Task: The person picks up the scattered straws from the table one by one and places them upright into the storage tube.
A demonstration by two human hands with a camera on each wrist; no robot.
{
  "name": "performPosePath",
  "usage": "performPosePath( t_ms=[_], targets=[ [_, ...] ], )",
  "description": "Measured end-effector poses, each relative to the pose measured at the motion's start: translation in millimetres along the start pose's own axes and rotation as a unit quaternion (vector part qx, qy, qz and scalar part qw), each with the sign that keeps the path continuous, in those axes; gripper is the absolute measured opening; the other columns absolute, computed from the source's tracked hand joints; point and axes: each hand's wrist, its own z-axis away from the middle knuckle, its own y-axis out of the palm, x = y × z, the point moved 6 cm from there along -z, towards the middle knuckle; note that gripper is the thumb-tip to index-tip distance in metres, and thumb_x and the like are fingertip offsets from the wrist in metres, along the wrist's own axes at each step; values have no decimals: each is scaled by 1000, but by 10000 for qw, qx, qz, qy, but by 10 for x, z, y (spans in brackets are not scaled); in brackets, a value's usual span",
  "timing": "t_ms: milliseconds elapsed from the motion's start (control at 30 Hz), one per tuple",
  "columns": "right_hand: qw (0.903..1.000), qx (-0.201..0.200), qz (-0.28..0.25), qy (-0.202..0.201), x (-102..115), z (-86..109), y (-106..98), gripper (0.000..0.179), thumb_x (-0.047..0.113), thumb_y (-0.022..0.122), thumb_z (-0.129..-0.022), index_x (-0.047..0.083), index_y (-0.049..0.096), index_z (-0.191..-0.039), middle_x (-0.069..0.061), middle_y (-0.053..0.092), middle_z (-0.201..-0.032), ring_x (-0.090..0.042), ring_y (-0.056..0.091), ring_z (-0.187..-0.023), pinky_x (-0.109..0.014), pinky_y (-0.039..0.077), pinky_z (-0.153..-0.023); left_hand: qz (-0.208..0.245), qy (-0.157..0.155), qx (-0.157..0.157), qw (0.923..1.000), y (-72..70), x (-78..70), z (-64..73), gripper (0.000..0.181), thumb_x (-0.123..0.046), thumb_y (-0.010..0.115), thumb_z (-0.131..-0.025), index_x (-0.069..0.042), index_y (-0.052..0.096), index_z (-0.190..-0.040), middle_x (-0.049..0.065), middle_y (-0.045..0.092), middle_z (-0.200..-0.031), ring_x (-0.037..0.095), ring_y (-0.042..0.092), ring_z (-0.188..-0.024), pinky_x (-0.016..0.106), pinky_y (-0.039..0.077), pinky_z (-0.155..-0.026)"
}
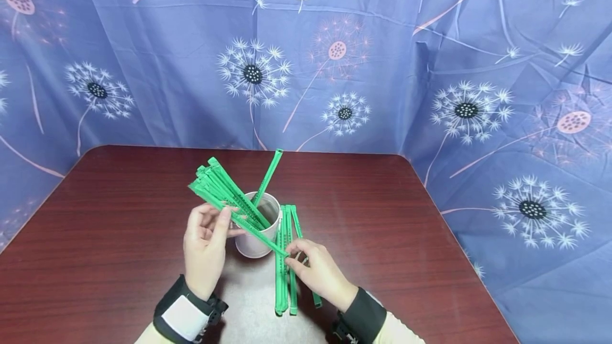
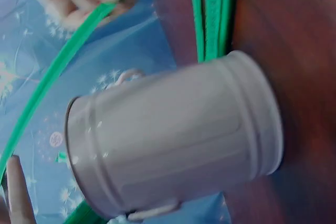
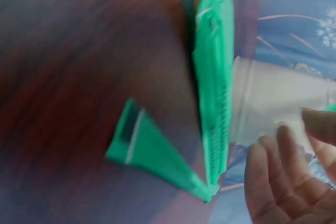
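A grey-white mug stands on the table with several long, narrow green packets leaning out of it to the left. One more packet leans to the right. In front of the mug's rim, a single green packet slants down across both hands. My left hand holds it partway along between thumb and fingers, and my right hand pinches its lower end. In the left wrist view this packet stretches between the right fingertips and a left finger.
Several green packets lie side by side on the table, right of the mug and partly under my right hand. Another packet lies at an angle to them. A blue dandelion-print cloth hangs behind the table.
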Motion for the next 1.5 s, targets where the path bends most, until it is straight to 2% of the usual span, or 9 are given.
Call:
performPosePath(
  t_ms=[133, 200, 500, 633, 867, 1100, 1233, 1400, 1500],
  targets=[
    [9971, 325, 518, 458, -126, 12, 33, 21, 14, 70, -91, 7, 65, -110, 2, 62, -84, -4, 51, -62, -19, 44, -57, 364, 130, -457, 9982, -83, -73, -74, 15, 1, 48, -101, -8, 49, -114, 4, 68, -99, 13, 71, -81, 31, 64, -60],
    [9941, 524, 679, 666, -189, 18, 55, 26, 13, 71, -90, 6, 63, -114, 1, 59, -83, -4, 49, -61, -20, 42, -56, 553, 234, -633, 9962, -120, -106, -103, 15, 1, 48, -101, -4, 47, -116, 7, 67, -100, 15, 71, -81, 31, 65, -61],
    [9870, 801, 1054, 909, -303, 30, 93, 36, 2, 72, -87, 6, 59, -119, -5, 57, -92, -15, 52, -76, -25, 42, -59, 799, 425, -1074, 9901, -214, -143, -155, 17, 1, 50, -101, -3, 44, -117, 10, 64, -100, 16, 70, -79, 30, 65, -63],
    [9864, 635, 1125, 1017, -314, 34, 64, 36, 1, 72, -86, 6, 59, -120, -7, 55, -95, -18, 53, -79, -27, 43, -60, 762, 467, -1126, 9896, -234, -146, -164, 18, 1, 49, -101, -2, 44, -118, 10, 64, -100, 16, 70, -79, 30, 65, -63],
    [9869, 124, 1390, 808, -333, 35, -17, 34, -3, 74, -80, 3, 61, -111, -8, 57, -94, -21, 57, -83, -32, 51, -66, 852, 565, -1275, 9866, -288, -160, -190, 19, 1, 50, -101, -1, 44, -118, 12, 62, -99, 18, 69, -79, 31, 65, -62],
    [9826, 125, 1531, 1043, -368, 30, -45, 35, 1, 75, -82, 0, 62, -114, -7, 61, -92, -23, 58, -84, -33, 52, -67, 821, 540, -1214, 9877, -291, -117, -176, 18, 3, 51, -100, -2, 46, -116, 9, 63, -99, 16, 68, -82, 29, 65, -62],
    [9797, 190, 1597, 1201, -380, 24, -54, 34, 2, 75, -83, -2, 64, -115, -10, 64, -96, -26, 61, -85, -33, 51, -65, 557, 510, -1120, 9908, -284, -70, -155, 18, 5, 52, -99, -2, 49, -115, 7, 65, -100, 13, 68, -85, 28, 64, -62],
    [9782, 255, 1619, 1273, -400, 24, -55, 35, 3, 75, -83, -3, 65, -116, -9, 65, -89, -20, 60, -75, -26, 48, -58, 220, 492, -980, 9937, -265, -29, -129, 17, 6, 54, -97, -3, 53, -112, 5, 64, -101, 10, 69, -80, 26, 64, -62],
    [9777, 299, 1599, 1326, -411, 28, -55, 34, 4, 75, -84, -3, 65, -116, -6, 62, -83, -16, 57, -69, -23, 44, -55, 58, 432, -883, 9951, -249, -5, -114, 13, 8, 57, -95, 3, 55, -108, 5, 64, -97, 10, 70, -76, 24, 64, -62]
  ],
)
